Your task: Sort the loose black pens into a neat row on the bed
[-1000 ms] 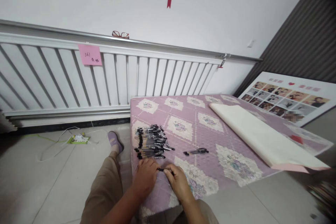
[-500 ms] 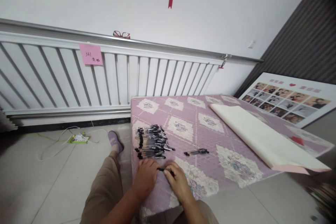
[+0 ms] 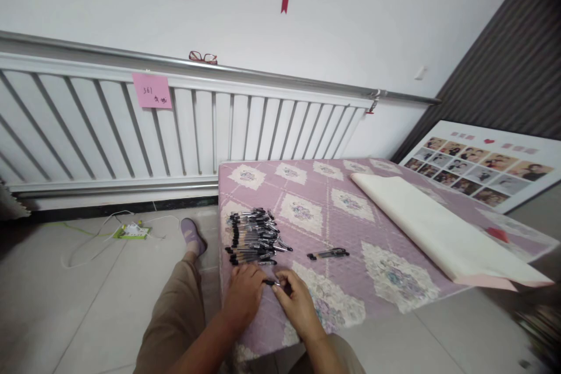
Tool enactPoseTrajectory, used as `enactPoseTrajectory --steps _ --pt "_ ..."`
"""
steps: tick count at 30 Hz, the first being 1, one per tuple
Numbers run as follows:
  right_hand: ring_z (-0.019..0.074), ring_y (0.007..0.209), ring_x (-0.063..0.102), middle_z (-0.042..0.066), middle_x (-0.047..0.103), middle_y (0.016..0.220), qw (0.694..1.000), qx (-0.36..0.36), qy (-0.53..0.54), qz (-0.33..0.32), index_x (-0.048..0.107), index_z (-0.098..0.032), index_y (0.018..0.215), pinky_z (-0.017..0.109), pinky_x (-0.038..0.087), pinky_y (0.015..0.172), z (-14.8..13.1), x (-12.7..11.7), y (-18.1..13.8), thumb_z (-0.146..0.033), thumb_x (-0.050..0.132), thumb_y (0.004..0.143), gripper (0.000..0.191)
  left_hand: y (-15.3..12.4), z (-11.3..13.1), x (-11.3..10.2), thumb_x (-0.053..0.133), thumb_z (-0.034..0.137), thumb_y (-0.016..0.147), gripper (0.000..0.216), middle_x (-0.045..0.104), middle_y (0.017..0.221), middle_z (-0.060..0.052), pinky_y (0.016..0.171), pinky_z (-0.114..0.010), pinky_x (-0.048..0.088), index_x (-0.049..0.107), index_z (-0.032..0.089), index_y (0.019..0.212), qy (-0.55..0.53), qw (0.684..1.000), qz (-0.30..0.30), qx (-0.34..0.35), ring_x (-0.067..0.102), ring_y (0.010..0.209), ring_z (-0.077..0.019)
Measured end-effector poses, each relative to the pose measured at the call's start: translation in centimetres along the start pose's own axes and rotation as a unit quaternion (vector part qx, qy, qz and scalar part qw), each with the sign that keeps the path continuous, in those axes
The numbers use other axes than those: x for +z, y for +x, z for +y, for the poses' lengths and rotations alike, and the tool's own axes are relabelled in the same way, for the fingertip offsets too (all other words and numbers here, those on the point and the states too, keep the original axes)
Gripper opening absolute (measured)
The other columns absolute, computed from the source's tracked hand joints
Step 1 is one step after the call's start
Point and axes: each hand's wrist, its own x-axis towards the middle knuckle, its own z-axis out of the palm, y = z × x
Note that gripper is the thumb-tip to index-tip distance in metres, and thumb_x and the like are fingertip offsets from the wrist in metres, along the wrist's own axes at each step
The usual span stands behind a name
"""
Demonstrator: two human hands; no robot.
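Low over the near left part of the patterned cover, my left hand (image 3: 246, 291) and my right hand (image 3: 294, 298) face each other, both closed. Between their fingers runs a slim black pen (image 3: 269, 282); its ends are covered by the hands. The left hand grips one end, and the right thumb and fingertips pinch the other, where a light, shiny bit shows. Just beyond the left hand lies a stack of black-capped pens (image 3: 254, 238), side by side in rows. A small group of similar pens (image 3: 328, 254) lies apart to the right.
A purple quilted cover (image 3: 302, 187) with cream flower diamonds lies under everything. A folded cream sheet (image 3: 421, 222) rests to the right, before a framed photo board (image 3: 477, 169). Behind stands a white radiator (image 3: 201, 128). A power strip (image 3: 131, 231) with cords lies on the floor.
My right hand has shifted slightly around its end of the pen, and a light, shiny bit now shows at its fingertips. The left hand and the laid-out pens look unmoved.
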Motion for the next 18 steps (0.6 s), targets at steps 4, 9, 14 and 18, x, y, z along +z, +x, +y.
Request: enactPoseTrajectory --steps 4,9,14,18 --pt "0.0177 0.077 0.057 0.001 0.061 0.076 1.0 -0.003 0.013 -0.004 0.057 -0.022 0.074 0.027 0.041 0.07 0.1 0.0 0.0 -0.03 0.051 0.084 0.015 0.2 0.1 0.0 0.041 0.023 0.09 0.022 0.059 0.104 -0.002 0.095 -0.037 0.029 0.059 0.026 0.103 0.005 1.0 -0.012 0.002 0.047 0.104 -0.0193" --pt "0.0173 0.071 0.055 0.001 0.057 0.071 0.996 0.046 0.056 0.051 0.054 -0.021 0.071 0.026 0.042 0.067 0.4 -0.1 -0.3 -0.038 0.043 0.089 0.027 1.1 1.0 -0.2 0.039 0.025 0.092 0.024 0.06 0.105 -0.002 0.092 -0.037 0.03 0.057 0.027 0.108 0.028 0.999 -0.038 0.012 0.05 0.102 -0.0196" --pt "0.0173 0.063 0.052 0.0 0.053 0.063 0.984 0.094 0.086 0.128 0.048 -0.022 0.062 0.026 0.042 0.061 0.5 -0.4 -0.5 -0.046 0.041 0.088 0.036 2.4 2.5 0.1 0.035 0.024 0.093 0.024 0.062 0.1 -0.002 0.086 -0.035 0.034 0.058 0.026 0.101 0.031 0.997 -0.063 0.044 0.053 0.097 -0.0198" --pt "0.0186 0.065 0.055 0.002 0.059 0.065 0.976 0.117 0.098 0.154 0.053 -0.022 0.065 0.028 0.045 0.064 0.8 -0.4 -0.5 -0.047 0.042 0.087 0.035 2.5 2.6 1.4 0.036 0.022 0.093 0.024 0.061 0.101 -0.002 0.086 -0.033 0.034 0.058 0.025 0.103 -0.011 0.998 -0.045 0.034 0.053 0.097 -0.0189"
